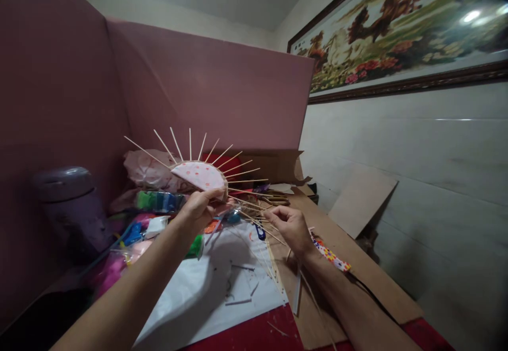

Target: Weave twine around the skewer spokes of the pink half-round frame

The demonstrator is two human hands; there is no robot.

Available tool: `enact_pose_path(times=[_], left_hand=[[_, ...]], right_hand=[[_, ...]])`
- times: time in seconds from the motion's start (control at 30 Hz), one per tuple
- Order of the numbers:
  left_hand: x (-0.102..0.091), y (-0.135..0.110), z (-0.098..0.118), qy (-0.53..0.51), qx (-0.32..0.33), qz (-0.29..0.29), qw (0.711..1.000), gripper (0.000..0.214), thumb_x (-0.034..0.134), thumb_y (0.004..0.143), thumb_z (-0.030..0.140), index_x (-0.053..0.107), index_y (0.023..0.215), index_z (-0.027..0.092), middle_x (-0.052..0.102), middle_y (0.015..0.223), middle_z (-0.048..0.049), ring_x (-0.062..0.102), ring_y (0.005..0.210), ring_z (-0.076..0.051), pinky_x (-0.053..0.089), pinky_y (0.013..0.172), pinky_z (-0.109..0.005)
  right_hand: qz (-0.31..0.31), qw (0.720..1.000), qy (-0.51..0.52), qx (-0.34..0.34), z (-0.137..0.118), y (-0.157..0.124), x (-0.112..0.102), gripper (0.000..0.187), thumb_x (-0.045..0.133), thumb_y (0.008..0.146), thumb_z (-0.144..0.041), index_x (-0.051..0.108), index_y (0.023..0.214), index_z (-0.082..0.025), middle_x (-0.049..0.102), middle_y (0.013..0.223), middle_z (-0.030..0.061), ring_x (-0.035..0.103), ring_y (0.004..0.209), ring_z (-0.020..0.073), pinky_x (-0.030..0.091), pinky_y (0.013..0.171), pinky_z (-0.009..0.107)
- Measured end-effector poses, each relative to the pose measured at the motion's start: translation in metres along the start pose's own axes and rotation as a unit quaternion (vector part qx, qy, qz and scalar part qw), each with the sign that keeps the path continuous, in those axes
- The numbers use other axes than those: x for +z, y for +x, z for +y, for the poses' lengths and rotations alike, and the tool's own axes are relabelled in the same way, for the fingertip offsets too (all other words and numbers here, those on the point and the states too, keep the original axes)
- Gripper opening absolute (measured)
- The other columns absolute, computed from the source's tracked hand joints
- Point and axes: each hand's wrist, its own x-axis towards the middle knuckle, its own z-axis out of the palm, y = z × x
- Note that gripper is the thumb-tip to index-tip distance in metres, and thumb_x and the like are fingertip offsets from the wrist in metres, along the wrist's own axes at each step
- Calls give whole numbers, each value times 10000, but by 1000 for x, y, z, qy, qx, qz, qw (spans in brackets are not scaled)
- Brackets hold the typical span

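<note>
My left hand [202,208] grips the lower right end of a half-round white piece with red dots [198,173]. Thin wooden sticks [190,144] fan out from its curved edge, and a brown rim runs along that edge. To the right, my right hand [289,228] is closed in a pinch on a thin tan strand [254,204] near the lowest sticks. Whether this strand is twine or another stick, I cannot tell. Another pale strand [315,300] hangs below my right wrist.
Bags of coloured clay [159,201] and a lilac bottle [71,208] stand at left. White paper [190,298] with scraps lies below my hands, beside cardboard [317,319]. A flower-patterned strip [331,255] lies by my right forearm. Pink panels [210,86] rise behind.
</note>
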Motion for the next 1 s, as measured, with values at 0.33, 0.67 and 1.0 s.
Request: enact_pose_path(times=[0.33,0.67,1.0], left_hand=[[-5,5,10,-35,16,13,999,86,554,675,8,593,665,84,617,559,-42,617,546,-150,568,534,-289],[-2,-1,8,35,-37,-26,998,66,577,658,39,601,714,65,631,576,-75,620,537,-171,552,510,-286],[-3,1,-6,100,-137,-82,982,135,599,648,56,578,781,68,656,636,-120,664,616,-247,557,561,-344]], right_hand=[[-26,972,-229,34,24,12,-13,277,481,785,-332,645,623,-178,636,609,18,551,593,144,328,519,222],[150,889,-433,-2,3,5,-15,235,469,851,-366,653,785,-235,670,643,24,560,583,147,208,510,242],[220,870,-440,-11,6,11,-27,211,504,842,-348,659,784,-218,654,633,31,518,558,129,168,508,251]])
